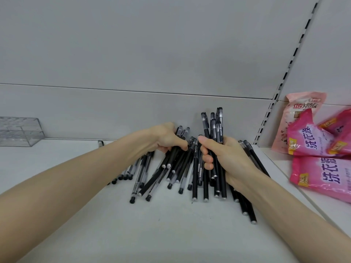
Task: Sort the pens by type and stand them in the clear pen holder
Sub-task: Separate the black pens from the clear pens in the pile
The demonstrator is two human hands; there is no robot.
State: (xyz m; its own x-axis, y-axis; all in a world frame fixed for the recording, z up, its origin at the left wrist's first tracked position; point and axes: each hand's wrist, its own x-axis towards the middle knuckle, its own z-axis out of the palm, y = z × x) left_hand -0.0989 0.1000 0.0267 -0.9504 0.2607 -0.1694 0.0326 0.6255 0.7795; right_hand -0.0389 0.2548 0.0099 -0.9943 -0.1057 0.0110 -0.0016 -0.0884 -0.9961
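A heap of pens [152, 179] lies on the white shelf [133, 224], some with solid black barrels, some with clear barrels. My right hand [228, 160] grips a bunch of black pens [216, 126] upright, caps pointing up. My left hand [167, 139] is closed around several black pens [176, 154] at the top of the heap, their ends slanting down toward me. The clear pen holder [20, 131] stands at the far left against the back wall, well apart from both hands; it looks empty.
Pink detergent pouches [313, 141] lie and lean on the neighbouring shelf at the right. A slotted upright rail [273, 103] separates the two bays. The grey back panel [133, 111] rises right behind the pens.
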